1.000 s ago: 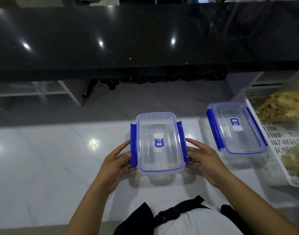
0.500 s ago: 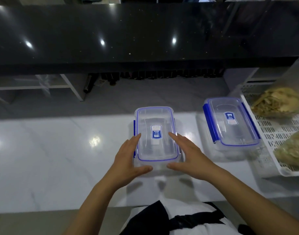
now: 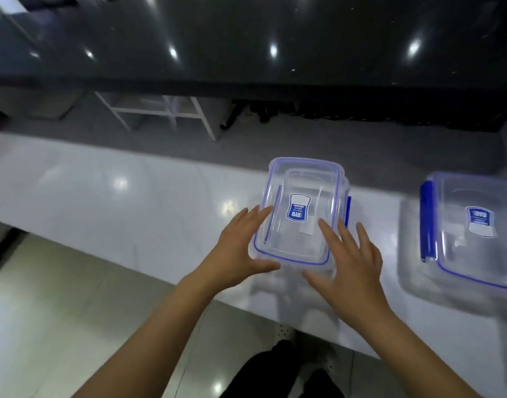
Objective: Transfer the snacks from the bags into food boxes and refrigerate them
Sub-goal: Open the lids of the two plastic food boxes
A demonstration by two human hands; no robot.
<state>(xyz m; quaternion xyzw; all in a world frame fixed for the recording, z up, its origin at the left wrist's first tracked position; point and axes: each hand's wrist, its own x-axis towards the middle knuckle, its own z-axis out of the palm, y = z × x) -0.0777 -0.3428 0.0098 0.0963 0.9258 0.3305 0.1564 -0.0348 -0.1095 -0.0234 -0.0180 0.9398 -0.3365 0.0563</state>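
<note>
A clear food box with a blue-rimmed lid and a blue label stands on the white counter in front of me. My left hand grips its near left corner, thumb under the front edge. My right hand lies on the lid's near right part, fingers spread, thumb at the front edge. The lid looks slightly lifted and skewed over the box. A second clear food box with a blue side clip stands closed to the right, cut off by the frame edge.
A black glossy counter runs across the back, above a grey ledge. A white frame stands under it. Tiled floor and a dark shoe show below the counter's front edge.
The side clips went from spread out to down, and my hands moved from the box's sides onto the lid's near corners. My view swung left, so the white basket with snack bags left the frame.
</note>
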